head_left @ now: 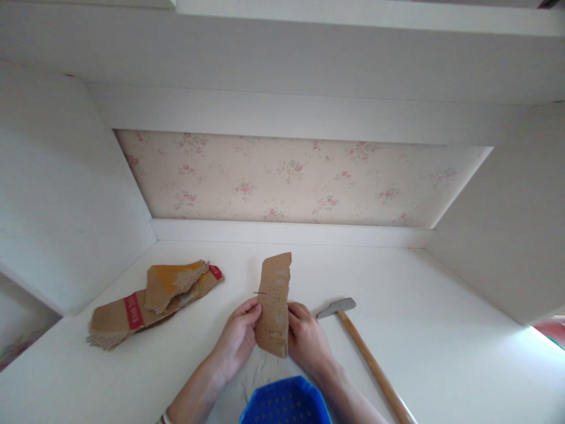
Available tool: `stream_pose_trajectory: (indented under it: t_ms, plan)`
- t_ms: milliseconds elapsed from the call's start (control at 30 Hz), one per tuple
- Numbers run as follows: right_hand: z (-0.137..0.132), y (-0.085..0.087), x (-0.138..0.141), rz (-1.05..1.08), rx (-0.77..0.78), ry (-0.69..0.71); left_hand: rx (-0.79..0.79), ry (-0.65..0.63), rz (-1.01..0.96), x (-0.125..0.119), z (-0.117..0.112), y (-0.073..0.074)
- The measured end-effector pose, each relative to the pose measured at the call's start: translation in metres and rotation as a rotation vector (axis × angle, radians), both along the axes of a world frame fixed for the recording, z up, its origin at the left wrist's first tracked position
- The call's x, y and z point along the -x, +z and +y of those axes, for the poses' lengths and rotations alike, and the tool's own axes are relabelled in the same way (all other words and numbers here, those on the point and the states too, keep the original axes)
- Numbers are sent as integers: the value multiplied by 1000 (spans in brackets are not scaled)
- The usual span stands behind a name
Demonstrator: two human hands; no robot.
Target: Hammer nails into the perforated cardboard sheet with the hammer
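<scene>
At the left, several torn cardboard pieces point(154, 315) lie overlapped on the white surface, well apart from the hands; both hands are occupied elsewhere, so these pieces are unattended. At centre, the cardboard strip point(274, 309) is held tilted up, clear of full contact with the surface as far as can be judged. The left hand point(238, 333) grips its left edge between thumb and fingers. The right hand point(309, 338) has its fingers curled in against the right edge, a narrow hold; its thumb is hidden. A thin nail-like pin point(258, 292) projects at the left edge above the left thumb; whether it pierces the strip cannot be told. Small pits mark the strip's face. Handling of this strip is judged to be under way and not complete. Below it stands a blue perforated basket point(282, 383), its contents not discernible. To the right, a hammer point(369, 359) lies unheld, its head just beside the right hand.

Surface and room, left to right: a plain side panel point(66, 176) bounds the white worktop point(441, 330). A floral back panel point(247, 171) spans the rear, beneath an overhead shelf point(282, 59). A second side panel point(498, 218) closes the right. A red object point(549, 328) is partly visible at the far right edge.
</scene>
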State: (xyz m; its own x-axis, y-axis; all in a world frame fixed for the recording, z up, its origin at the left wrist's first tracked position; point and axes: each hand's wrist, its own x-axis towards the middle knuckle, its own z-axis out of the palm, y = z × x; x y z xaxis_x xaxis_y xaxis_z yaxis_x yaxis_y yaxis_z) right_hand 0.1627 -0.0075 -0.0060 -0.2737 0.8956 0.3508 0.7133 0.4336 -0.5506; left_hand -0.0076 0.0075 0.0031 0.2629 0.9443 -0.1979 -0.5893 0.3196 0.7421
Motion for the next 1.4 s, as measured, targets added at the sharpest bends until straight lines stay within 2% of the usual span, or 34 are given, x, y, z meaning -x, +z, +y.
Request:
stream_pose_trajectory:
  t_ms: [333,633,733,867,1167,1267,1400]
  plan:
    - [0,-1,-1,114,-6,-26,10,-28,28,-2,-1,-3]
    - [-5,-4,-12,375,-243,-279,61,-38,69,-2,-2,-3]
    - [-8,-1,-11,338,-304,-181,42,-52,83,-3,-2,-3]
    - [-9,5,-8,120,-400,-10,-23,-78,100,-6,-3,-4]
    - [-3,5,-10,56,-339,-28,-93,-170,108,-8,-5,-3]
    - [-2,4,-9,65,-318,-47,-79,-177,88,-8,-5,-3]
    - [-5,5,-9,44,-333,14,-50,-145,68,-6,-4,-7]
